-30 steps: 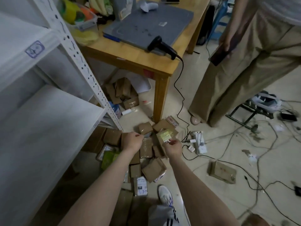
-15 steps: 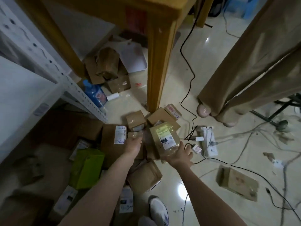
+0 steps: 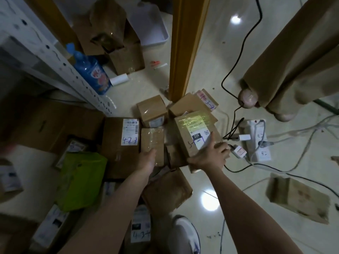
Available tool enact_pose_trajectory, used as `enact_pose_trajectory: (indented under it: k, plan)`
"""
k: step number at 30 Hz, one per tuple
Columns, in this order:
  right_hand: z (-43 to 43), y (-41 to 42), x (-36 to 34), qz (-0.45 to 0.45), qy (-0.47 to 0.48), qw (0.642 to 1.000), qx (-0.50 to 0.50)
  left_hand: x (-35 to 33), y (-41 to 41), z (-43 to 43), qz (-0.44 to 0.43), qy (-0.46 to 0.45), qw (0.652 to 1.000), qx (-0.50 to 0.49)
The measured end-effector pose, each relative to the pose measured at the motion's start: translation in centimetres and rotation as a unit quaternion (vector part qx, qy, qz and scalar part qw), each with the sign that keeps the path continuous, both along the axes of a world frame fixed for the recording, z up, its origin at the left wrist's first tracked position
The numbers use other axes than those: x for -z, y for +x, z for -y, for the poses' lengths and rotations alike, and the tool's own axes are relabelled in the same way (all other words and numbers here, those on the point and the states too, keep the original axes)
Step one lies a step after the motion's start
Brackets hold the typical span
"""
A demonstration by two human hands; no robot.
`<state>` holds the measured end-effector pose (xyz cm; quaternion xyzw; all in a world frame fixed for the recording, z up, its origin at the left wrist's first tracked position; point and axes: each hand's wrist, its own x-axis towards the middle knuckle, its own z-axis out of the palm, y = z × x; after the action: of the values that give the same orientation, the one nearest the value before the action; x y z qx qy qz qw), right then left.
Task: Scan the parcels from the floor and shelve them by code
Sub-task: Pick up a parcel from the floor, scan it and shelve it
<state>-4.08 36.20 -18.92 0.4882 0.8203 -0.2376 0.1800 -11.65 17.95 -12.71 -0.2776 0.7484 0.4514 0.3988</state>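
Note:
Several brown cardboard parcels lie in a pile on the floor under me. My right hand (image 3: 209,154) grips the near edge of a taped parcel (image 3: 190,131) with a yellow-green label and "3-1-1" handwritten on it. My left hand (image 3: 148,158) rests on the near end of a narrow brown parcel (image 3: 152,142) wrapped in clear tape, fingers curled over it. A larger box (image 3: 119,145) marked "4-2-2" lies to the left. A green parcel (image 3: 80,178) sits further left. The white shelf upright (image 3: 60,63) runs across the upper left.
A wooden table leg (image 3: 183,46) stands just behind the pile. Another person's trouser legs and feet (image 3: 289,66) are at the right. A power strip (image 3: 258,142) and loose cables cross the floor at right. A blue bottle (image 3: 91,74) stands by the shelf. My shoe (image 3: 185,233) is below.
The camera has dropped closer to the floor pile. My right hand now grips the labelled parcel from its near edge, and my left hand has settled onto the narrow taped parcel.

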Motion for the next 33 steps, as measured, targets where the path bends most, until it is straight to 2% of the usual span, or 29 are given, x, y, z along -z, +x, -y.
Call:
enact_pose_trajectory:
  k: [4, 8, 15, 21, 26, 30, 33]
  plan:
    - [2.2, 0.9, -5.9, -0.026, -0.019, 0.999, -0.003, -5.3, 1.1, 1.0, 0.024, 0.023, 0.999, -0.023]
    - [5.9, 2.4, -14.9, -0.094, -0.041, 0.995, -0.007, -14.3, 2.0, 2.0, 0.032, 0.051, 0.998, -0.024]
    - [14.4, 5.3, -38.1, -0.218, -0.114, 0.968, 0.053, -35.2, 5.2, 7.6, -0.013, 0.115, 0.993, -0.014]
    - [23.2, 11.7, -55.3, -0.343, -0.128, 0.925, 0.100, -49.9, 11.6, 15.7, -0.091, 0.197, 0.975, 0.039]
    - [29.5, 17.0, -64.2, -0.401, -0.129, 0.900, 0.109, -59.2, 16.7, 21.2, -0.196, 0.219, 0.953, 0.069]
    - [31.9, 18.4, -68.8, -0.448, -0.158, 0.878, 0.052, -63.9, 18.4, 24.2, -0.255, 0.214, 0.942, 0.038]
    - [31.8, 17.6, -71.5, -0.482, -0.179, 0.858, 0.005, -66.6, 18.5, 25.3, -0.291, 0.212, 0.933, -0.027]
